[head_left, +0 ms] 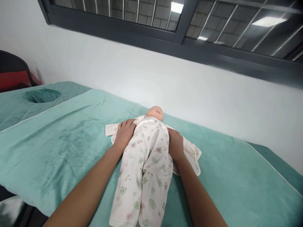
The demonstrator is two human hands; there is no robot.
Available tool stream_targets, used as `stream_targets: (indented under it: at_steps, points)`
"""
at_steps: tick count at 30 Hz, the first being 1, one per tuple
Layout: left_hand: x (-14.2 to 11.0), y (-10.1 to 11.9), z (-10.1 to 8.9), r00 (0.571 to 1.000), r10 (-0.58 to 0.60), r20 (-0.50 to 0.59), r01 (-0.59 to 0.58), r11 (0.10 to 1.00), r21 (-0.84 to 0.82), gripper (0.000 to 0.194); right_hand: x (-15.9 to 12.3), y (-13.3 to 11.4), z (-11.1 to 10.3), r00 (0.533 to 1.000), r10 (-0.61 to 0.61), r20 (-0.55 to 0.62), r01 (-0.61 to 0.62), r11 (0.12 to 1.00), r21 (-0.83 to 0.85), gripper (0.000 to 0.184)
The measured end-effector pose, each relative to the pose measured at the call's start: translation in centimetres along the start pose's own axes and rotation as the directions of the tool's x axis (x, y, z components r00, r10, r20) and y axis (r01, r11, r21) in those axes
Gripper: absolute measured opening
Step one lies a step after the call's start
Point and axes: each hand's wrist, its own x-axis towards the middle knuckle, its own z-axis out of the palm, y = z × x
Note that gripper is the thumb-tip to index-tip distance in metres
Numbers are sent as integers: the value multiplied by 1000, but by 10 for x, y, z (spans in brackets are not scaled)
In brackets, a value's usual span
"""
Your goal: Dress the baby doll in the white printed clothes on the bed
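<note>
Doll (pixel 155 112) face-up between 2 hands (pixel 125 134)

Body of the doll (pixel 155 113) is hidden under the printed trousers (pixel 151 160) between my hands; can't tell if they're worn or just laid on. Fingertips of my right hand (pixel 176 142) are out of sight, thumb of my left hand (pixel 126 132) unclear. Grip unreadable on both. Chair (pixel 14 79), far left of my hands, cropped.
</note>
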Motion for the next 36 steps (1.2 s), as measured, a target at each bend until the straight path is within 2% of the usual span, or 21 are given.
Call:
stream_targets:
  at_steps: [3, 6, 8, 10, 12, 14, 16, 18, 19, 22, 25, 29, 32, 36]
  points:
    - [-3, 1, -5, 999, 15, -50, -16, 999, -32, 20, -9, -3, -1, 998, -16, -62, 16, 1000, 3, 21]
    - [-11, 4, -12, 996, 21, -87, -28, 997, -78, 17, -24, -12, -10, 994, -48, -93, 52, 998, 34, 24]
    - [-21, 8, -19, 991, -29, -133, 6, 986, -166, 12, -37, -21, -20, 993, -36, -111, 50, 990, 131, 25]
    - [-38, 14, -28, 975, -144, -171, 86, 946, -311, 10, -53, -34, -34, 990, 2, -144, 35, 967, 253, 16]
    - [-66, 22, -42, 951, -273, -145, 183, 875, -448, 14, -74, -48, -49, 990, 37, -138, 15, 934, 356, 5]
    - [-103, 32, -57, 945, -321, -58, 245, 815, -526, 18, -103, -62, -63, 998, 15, -54, 11, 899, 437, 11]
    - [-145, 43, -72, 958, -283, 51, 261, 781, -568, 20, -136, -76, -74, 995, -85, 54, 46, 860, 508, 13]
    - [-186, 54, -83, 971, -197, 135, 238, 775, -585, 12, -167, -91, -80, 978, -191, 84, 115, 828, 549, 10]
    - [-203, 59, -86, 979, -145, 142, 201, 792, -576, 10, -179, -100, -81, 973, -217, 81, 136, 819, 558, 10]
    - [-238, 70, -85, 994, -54, 91, 92, 871, -483, 36, -197, -130, -81, 970, -241, 43, 185, 839, 511, 18]
    - [-249, 76, -78, 997, -32, 66, 54, 929, -367, 49, -195, -160, -76, 971, -236, 40, 210, 919, 333, 32]
    - [-243, 83, -74, 993, -5, 122, 45, 944, -327, 53, -188, -187, -69, 984, -149, 94, 131, 975, 178, 30]
    - [-238, 90, -75, 986, -47, 162, 107, 916, -387, 35, -185, -194, -68, 983, -104, 153, 82, 987, 139, 27]
    - [-240, 95, -78, 975, -124, 186, 207, 819, -536, 12, -185, -190, -71, 968, -124, 220, 86, 981, 172, 26]
